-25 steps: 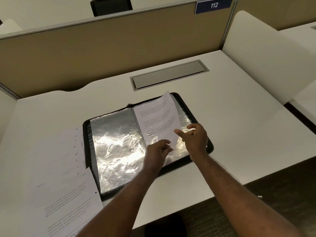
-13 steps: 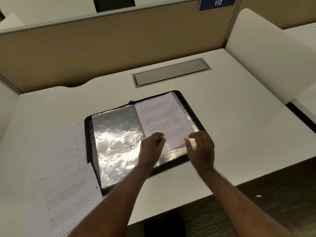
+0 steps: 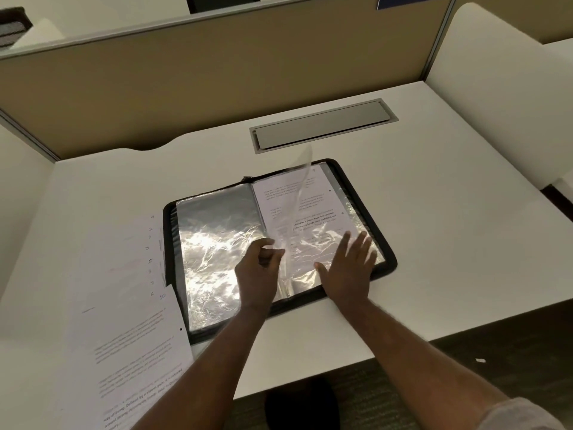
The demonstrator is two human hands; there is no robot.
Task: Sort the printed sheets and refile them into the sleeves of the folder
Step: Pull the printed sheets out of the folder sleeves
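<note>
A black zip folder [image 3: 391, 259] lies open on the white desk [image 3: 449, 243]. Its left page is a shiny clear sleeve [image 3: 217, 243] with nothing in it. On the right page lies a printed sheet [image 3: 313, 206]. My left hand [image 3: 260, 268] pinches the lower edge of a clear sleeve [image 3: 299, 193] that stands up, blurred, over the spine. My right hand [image 3: 350, 268] lies flat with spread fingers on the lower part of the right page. Several loose printed sheets [image 3: 133, 346] lie fanned on the desk left of the folder, with handwritten numbers at their edges.
A grey cable hatch [image 3: 322, 125] is set into the desk behind the folder. A tan partition [image 3: 217, 76] closes the back, and a white side panel [image 3: 502, 97] stands on the right. The desk's front edge runs just below the folder.
The printed sheet, held up a second ago, now lies flat on the right page. My left hand has lifted a clear sleeve upright and my right hand has flattened onto the page.
</note>
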